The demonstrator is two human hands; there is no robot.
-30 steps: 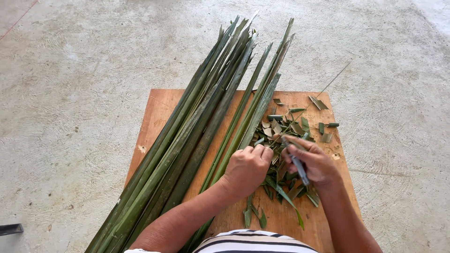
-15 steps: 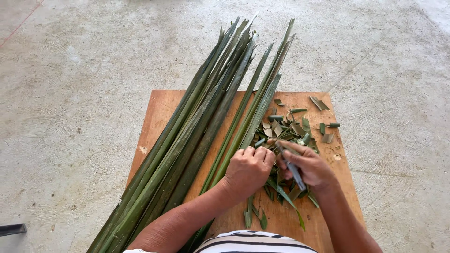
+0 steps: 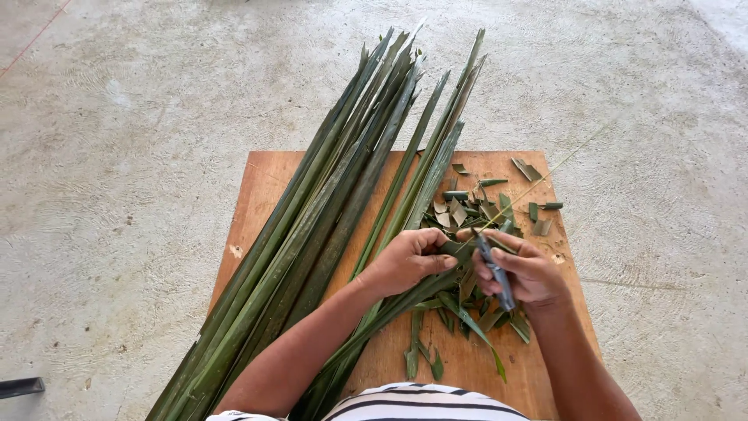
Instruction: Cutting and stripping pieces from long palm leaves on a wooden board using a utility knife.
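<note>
Matt wooden board (image 3: 265,187) on rough concrete floor (image 3: 117,156).

No packages, labels, signs or screens anywhere here, neither by the hands nor further off.

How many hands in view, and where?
2. The left hand grips a long green leaf over the wooden board; the right hand beside it holds a small knife above the leaf scraps.
</note>
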